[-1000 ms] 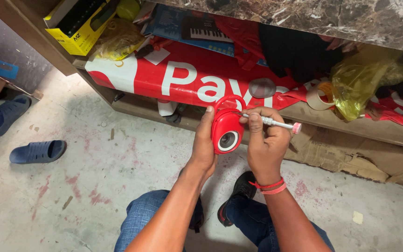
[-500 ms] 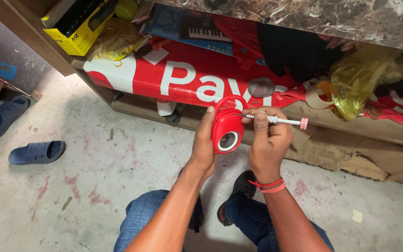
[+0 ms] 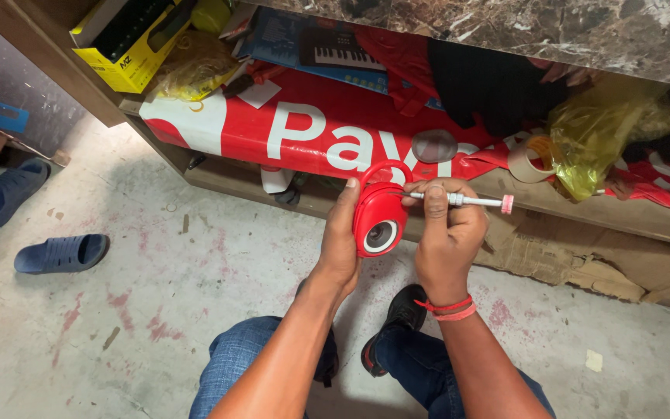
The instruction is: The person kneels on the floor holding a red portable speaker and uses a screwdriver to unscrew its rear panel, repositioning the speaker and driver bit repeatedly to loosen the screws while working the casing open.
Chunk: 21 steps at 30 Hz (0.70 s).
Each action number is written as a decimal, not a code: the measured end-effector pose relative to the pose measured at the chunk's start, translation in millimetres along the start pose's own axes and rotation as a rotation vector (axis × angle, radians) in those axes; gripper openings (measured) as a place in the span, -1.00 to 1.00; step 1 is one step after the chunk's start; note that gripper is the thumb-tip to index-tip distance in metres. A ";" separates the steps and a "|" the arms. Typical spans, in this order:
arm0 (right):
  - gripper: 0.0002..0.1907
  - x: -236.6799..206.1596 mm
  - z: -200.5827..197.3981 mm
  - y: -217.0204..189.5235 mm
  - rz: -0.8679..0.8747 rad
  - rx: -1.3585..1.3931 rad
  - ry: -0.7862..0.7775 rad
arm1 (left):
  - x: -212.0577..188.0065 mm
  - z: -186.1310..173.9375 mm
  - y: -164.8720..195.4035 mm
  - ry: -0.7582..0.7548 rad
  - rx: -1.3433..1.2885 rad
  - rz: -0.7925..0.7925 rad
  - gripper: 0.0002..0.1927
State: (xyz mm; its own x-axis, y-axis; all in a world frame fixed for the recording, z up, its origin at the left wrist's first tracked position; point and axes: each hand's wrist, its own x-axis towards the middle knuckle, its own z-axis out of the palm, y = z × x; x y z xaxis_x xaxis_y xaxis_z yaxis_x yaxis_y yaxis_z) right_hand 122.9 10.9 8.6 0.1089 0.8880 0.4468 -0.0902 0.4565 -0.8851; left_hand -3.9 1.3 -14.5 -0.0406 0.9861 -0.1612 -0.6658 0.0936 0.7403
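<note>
The left hand [image 3: 340, 247] is wrapping around a small red rounded device [image 3: 379, 220], fingers closed behind its left side and thumb lying along its edge, so the device is sitting upright in the palm just above the knees. The device is showing a round white-ringed opening with a dark centre on its lower front, and a thin red loop is arching over its top. The right hand [image 3: 445, 237] is pinching a slim metal screwdriver [image 3: 463, 200] with a pink cap on its far end; the fingers are closed tight on the shaft, which is lying level, its tip touching the device's upper right side. A red band [image 3: 447, 308] is circling the right wrist.

Just beyond the grip, a long red banner [image 3: 304, 132] with large white letters is hanging over the shelf edge. To the right of the grip, a roll of tape [image 3: 526, 159] is resting beside a crumpled yellow plastic bag [image 3: 599, 140]. Farther up and left of the grip, a yellow box [image 3: 129, 43] with a black face is lying on the shelf, and a blue package [image 3: 327, 46] showing a keyboard picture is lying behind the banner. Far left on the floor, two blue sandals [image 3: 62, 251] are lying apart.
</note>
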 end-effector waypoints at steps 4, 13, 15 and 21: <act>-0.80 -0.5 0.1 1.2 -0.016 -0.008 -0.003 | 1.4 -1.0 -0.1 0.010 0.001 0.001 -0.39; -0.80 -3.3 2.4 2.2 -0.024 -0.010 -0.049 | 4.2 -3.5 -4.5 0.025 -0.075 -0.004 -0.46; -0.80 -5.0 4.0 2.1 -0.001 -0.041 -0.038 | 4.8 -4.9 -5.3 0.030 -0.095 -0.017 -0.48; -0.79 -7.0 5.5 -1.8 -0.015 -0.143 -0.070 | 8.2 -11.5 -12.7 0.007 -0.121 -0.028 -0.54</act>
State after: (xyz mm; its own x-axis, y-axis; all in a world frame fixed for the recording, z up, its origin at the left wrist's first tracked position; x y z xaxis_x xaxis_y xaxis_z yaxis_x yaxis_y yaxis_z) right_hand 116.8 4.2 7.7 0.0397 0.8853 0.4634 0.0533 0.4612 -0.8857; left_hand -4.4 6.7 -32.7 -0.0258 0.9824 -0.1852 -0.7515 0.1031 0.6516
